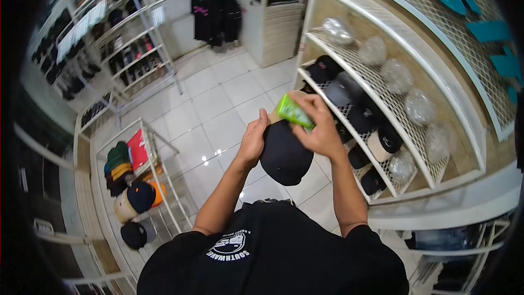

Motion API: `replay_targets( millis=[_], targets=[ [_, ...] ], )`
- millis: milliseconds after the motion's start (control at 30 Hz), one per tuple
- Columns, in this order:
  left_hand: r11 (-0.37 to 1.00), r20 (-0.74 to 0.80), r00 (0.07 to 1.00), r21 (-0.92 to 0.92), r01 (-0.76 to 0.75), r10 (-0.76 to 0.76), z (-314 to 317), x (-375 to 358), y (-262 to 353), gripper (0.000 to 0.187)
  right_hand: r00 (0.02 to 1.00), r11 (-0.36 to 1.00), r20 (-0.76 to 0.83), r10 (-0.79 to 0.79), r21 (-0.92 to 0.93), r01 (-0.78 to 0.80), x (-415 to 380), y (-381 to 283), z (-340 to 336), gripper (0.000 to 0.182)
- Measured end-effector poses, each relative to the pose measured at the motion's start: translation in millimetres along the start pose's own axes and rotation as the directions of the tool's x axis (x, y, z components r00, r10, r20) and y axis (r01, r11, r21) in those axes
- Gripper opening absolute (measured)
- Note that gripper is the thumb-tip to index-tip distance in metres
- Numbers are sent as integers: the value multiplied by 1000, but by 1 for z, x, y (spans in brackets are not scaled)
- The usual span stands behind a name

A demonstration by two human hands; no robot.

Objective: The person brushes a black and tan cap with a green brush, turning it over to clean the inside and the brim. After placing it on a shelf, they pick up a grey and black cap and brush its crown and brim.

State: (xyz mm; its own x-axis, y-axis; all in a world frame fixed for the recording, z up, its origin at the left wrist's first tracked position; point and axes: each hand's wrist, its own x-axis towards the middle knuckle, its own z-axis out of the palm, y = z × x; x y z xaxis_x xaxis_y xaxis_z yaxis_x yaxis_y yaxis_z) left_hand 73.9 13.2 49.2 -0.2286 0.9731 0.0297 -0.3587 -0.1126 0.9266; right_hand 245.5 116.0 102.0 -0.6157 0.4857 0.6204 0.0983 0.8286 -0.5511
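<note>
A cap with a black crown and a beige brim is held in front of my chest, its crown toward me. My left hand grips the cap's left side, thumb pointing up along the edge. In my right hand is a bright green packet-like thing with pale markings, pressed against or just over the brim. My fingers cover part of it, so its exact kind cannot be made out. The brim is mostly hidden behind the green thing and my right hand.
To the right, a white mesh shelf carries several caps and clear plastic domes. A low rack at left holds caps, beanies and a red item. Farther back stand wall shelves, hanging black shirts and a counter on the tiled floor.
</note>
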Motion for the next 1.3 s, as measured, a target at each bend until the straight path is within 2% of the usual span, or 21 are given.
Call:
replay_targets(
  millis=[100, 133, 167, 233, 300, 367, 467, 567, 633, 700, 767, 833, 867, 900, 933, 1000, 1067, 1100, 1167, 1200, 1300],
  targets=[
    [995, -55, 997, 85, -48, 52, -34, -31, 15, 75, 990, 989, 131, -51, 141, 32, 11, -30, 41, 67],
    [996, -90, 995, 84, -44, 51, -46, -45, 18, 75, 995, 995, 69, -77, 63, 73, 18, -23, 54, 66],
    [992, -118, 992, 126, -21, 36, -58, -58, 23, 79, 1000, 999, -3, 8, 39, -8, 21, -22, 69, 66],
    [986, -166, 986, 168, -6, 35, -78, -78, 35, 82, 1000, 1000, -22, 12, 11, -12, 24, -43, 99, 65],
    [998, -236, 970, 46, -49, 58, -93, -97, 45, 84, 974, 967, 112, -196, 185, 174, 18, -77, 133, 63],
    [992, -248, 962, 91, -91, 111, -120, -112, 44, 85, 960, 962, 180, -213, 213, 173, 17, -95, 155, 63],
    [989, -281, 952, 113, -95, 123, -144, -142, 48, 85, 999, 981, 48, -14, 193, 5, 25, -95, 181, 65],
    [991, -345, 930, 96, -96, 123, -149, -161, 56, 85, 994, 977, 48, -96, 197, 85, 16, -118, 206, 65],
    [981, -413, 891, 67, -180, 191, -151, -172, 58, 78, 955, 947, 192, -227, 272, 170, 5, -147, 208, 64],
    [988, -334, 930, 54, -142, 152, -181, -181, 43, 71, 979, 955, 65, -196, 241, 175, 13, -130, 217, 64],
    [992, -244, 962, 45, -117, 124, -190, -186, 39, 64, 999, 982, -35, 31, 188, -23, 19, -118, 224, 63],
    [983, -220, 958, 29, -180, 182, -186, -187, 45, 48, 1000, 975, -14, 13, 221, -10, 14, -125, 226, 63],
    [981, -214, 957, 35, -190, 193, -178, -186, 48, 48, 990, 968, 18, -141, 210, 134, 8, -129, 227, 64],
    [979, -326, 928, -38, -202, 179, -163, -184, 54, 45, 960, 946, 110, -257, 232, 226, 5, -142, 220, 64],
    [969, -430, 889, -108, -222, 156, -155, -184, 58, 43, 965, 950, 115, -235, 239, 203, 6, -140, 219, 64],
    [980, -366, 915, -43, -196, 167, -166, -188, 50, 42, 969, 951, 103, -223, 241, 193, 8, -128, 221, 64],
    [980, -267, 945, -7, -197, 189, -181, -184, 32, 40, 987, 957, -22, 157, 249, -146, 7, -115, 226, 63],
    [985, -325, 932, 1, -171, 162, -182, -180, 23, 40, 997, 966, -26, 69, 250, -60, 1, -119, 227, 63],
    [974, -363, 908, -4, -226, 209, -167, -179, 28, 41, 955, 946, 68, -287, 180, 271, -6, -138, 220, 63],
    [981, -358, 914, 45, -189, 192, -173, -182, 19, 41, 950, 939, 47, -308, 177, 296, -6, -136, 217, 63],
    [976, -328, 921, 16, -215, 208, -165, -183, 35, 43, 995, 947, -39, 87, 312, -70, 10, -123, 216, 63]
  ],
)
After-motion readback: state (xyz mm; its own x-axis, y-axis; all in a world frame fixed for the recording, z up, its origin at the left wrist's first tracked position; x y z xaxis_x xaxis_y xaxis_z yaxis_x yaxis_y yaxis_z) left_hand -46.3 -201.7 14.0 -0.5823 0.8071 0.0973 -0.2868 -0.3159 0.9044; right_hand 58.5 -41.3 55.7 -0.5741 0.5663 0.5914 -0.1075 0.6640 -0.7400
